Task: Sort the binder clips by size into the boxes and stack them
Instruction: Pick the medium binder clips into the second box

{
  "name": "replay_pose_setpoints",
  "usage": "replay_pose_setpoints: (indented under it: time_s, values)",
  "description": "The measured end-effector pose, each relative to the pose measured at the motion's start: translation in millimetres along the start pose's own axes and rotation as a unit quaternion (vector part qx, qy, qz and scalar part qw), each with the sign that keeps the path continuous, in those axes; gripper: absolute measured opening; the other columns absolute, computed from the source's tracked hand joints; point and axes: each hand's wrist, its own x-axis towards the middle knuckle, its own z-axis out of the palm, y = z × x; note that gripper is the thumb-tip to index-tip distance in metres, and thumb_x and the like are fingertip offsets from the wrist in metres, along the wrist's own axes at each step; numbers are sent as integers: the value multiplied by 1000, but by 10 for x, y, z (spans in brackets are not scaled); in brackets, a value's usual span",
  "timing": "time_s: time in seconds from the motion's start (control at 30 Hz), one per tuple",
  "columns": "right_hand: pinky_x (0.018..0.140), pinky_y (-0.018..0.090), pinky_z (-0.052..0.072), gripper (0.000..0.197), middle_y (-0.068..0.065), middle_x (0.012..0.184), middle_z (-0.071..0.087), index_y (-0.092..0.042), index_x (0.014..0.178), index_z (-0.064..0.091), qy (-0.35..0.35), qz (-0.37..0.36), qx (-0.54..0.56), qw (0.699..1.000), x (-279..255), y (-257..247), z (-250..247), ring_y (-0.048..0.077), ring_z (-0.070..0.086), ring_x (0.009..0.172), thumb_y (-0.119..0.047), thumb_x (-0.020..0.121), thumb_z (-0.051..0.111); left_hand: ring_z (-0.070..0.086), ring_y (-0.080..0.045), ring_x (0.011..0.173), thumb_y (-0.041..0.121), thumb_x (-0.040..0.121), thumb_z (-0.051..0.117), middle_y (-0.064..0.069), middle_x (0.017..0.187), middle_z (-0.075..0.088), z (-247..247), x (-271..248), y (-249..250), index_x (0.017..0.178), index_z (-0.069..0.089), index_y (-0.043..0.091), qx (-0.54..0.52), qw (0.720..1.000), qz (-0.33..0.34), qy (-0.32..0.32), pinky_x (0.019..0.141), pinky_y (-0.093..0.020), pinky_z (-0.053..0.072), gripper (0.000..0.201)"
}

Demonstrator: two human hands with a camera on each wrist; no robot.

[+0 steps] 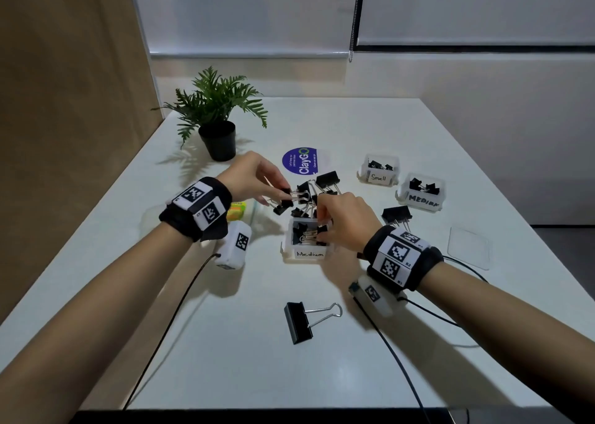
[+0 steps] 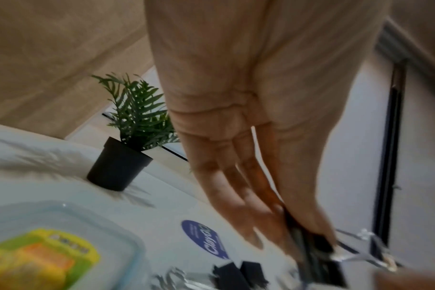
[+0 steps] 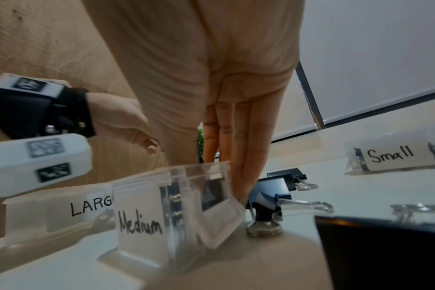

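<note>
A heap of black binder clips (image 1: pixel 310 195) lies mid-table. My left hand (image 1: pixel 283 195) pinches a small clip (image 1: pixel 286 203) at the heap's left edge; the left wrist view shows that clip (image 2: pixel 318 253) between thumb and fingers. My right hand (image 1: pixel 323 230) reaches down into the clear box labelled Medium (image 1: pixel 309 254), fingers round a clip (image 1: pixel 322 230) by its right wall. That box (image 3: pixel 139 221) is tilted in the right wrist view, with the fingers (image 3: pixel 241 176) behind it. A Large box (image 3: pixel 62 208) stands beside it.
Boxes marked Small (image 1: pixel 380 176) and Medium (image 1: pixel 422 198) hold clips at the right. Large clips lie at the front (image 1: pixel 299 322) and right (image 1: pixel 396 214). A clear lid (image 1: pixel 468 246), a potted plant (image 1: pixel 215 124), a round sticker (image 1: pixel 301 161) and a container with a yellow item (image 1: pixel 236 211) are nearby.
</note>
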Motion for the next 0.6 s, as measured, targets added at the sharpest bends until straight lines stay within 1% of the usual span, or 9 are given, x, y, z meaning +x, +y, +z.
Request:
replay_pose_setpoints:
  time_s: [0.07, 0.13, 0.2, 0.27, 0.37, 0.43, 0.47, 0.53, 0.6]
  values:
    - [63, 30, 45, 28, -2, 89, 65, -22, 84, 53, -1, 1, 2, 1000, 3, -1, -5, 20, 59, 82, -22, 70, 77, 68, -11, 71, 11, 74, 80, -12, 87, 74, 59, -95, 53, 86, 74, 8, -11, 999, 2, -38, 61, -21, 55, 14]
    - [62, 30, 44, 30, -1, 89, 65, -23, 82, 50, 0, 1, -2, 1000, 8, -6, 0, 21, 59, 81, -23, 70, 77, 65, -13, 72, 13, 72, 81, -10, 82, 74, 127, -149, 75, 86, 75, 7, -7, 998, 9, -62, 65, -25, 54, 16]
    - [62, 30, 43, 28, -1, 89, 64, -22, 84, 52, 1, 3, -5, 1000, 11, -13, 4, 22, 59, 81, -23, 70, 77, 67, -15, 72, 13, 70, 84, -10, 80, 74, 191, -163, 70, 83, 76, 8, 26, 997, 26, -72, 72, -32, 54, 16]
    - [63, 31, 45, 27, -1, 88, 64, -21, 85, 55, 3, 6, -3, 1000, 15, -17, 6, 22, 59, 81, -24, 69, 77, 70, -16, 73, 14, 67, 86, -8, 78, 75, 248, -168, 66, 80, 76, 9, 87, 993, 36, -72, 78, -32, 56, 16]
    - [64, 32, 46, 27, -1, 88, 64, -22, 84, 54, 2, 8, 1, 1000, 10, -23, 12, 22, 59, 81, -23, 70, 77, 70, -15, 71, 15, 65, 87, -4, 74, 74, 306, -170, 81, 77, 76, 10, 148, 986, 33, -65, 76, -31, 57, 17]
    - [63, 32, 46, 27, 0, 88, 64, -22, 83, 53, 3, 11, -1, 1000, 8, -19, 15, 22, 59, 81, -22, 70, 77, 69, -15, 72, 18, 66, 87, 0, 72, 73, 350, -180, 118, 75, 75, 14, 190, 979, 30, -63, 75, -33, 56, 16]
    - [62, 32, 45, 27, 0, 88, 63, -22, 83, 53, 3, 12, -1, 1000, 6, -18, 15, 23, 59, 80, -22, 70, 76, 67, -16, 75, 21, 66, 86, 5, 72, 70, 382, -187, 138, 76, 75, 16, 224, 973, 27, -57, 73, -34, 55, 15]
    - [61, 31, 45, 27, 0, 88, 63, -22, 83, 51, 5, 15, -1, 1000, 6, -19, 13, 23, 58, 80, -20, 70, 75, 61, -17, 83, 29, 68, 83, 10, 75, 60, 460, -214, 190, 77, 74, 23, 310, 950, 23, -34, 68, -32, 48, 14]
    - [63, 33, 46, 27, 1, 88, 63, -22, 84, 50, 3, 17, -3, 1000, 5, -22, 13, 24, 58, 80, -20, 71, 73, 57, -18, 89, 34, 69, 81, 7, 84, 55, 526, -228, 227, 77, 73, 25, 370, 929, 23, -15, 65, -29, 39, 14]
